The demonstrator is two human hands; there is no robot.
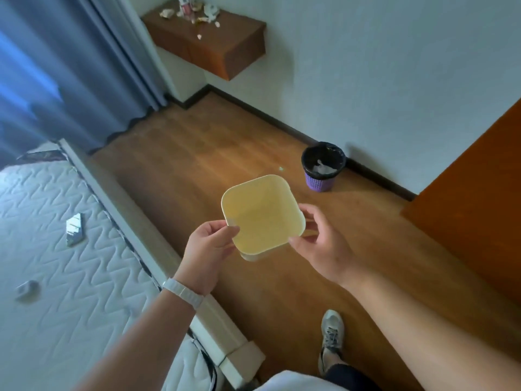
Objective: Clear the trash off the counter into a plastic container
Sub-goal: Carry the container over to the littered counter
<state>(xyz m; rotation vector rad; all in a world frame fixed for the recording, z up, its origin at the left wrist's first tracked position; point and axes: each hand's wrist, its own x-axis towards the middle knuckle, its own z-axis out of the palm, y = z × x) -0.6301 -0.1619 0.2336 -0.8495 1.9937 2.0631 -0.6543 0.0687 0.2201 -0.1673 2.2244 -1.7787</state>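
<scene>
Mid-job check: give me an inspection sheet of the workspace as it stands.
Surface: wooden counter, far ahead of the hands.
Job's things: trash scattered on the counter; yellow container empty, held over the floor.
Clutter: lined bin on the floor, something pale inside; two small items on the mattress.
Hands: left hand pinches the container's near rim; right hand grips its right side.
Cables: nothing seen.
Surroundings: blue curtain at left.
</scene>
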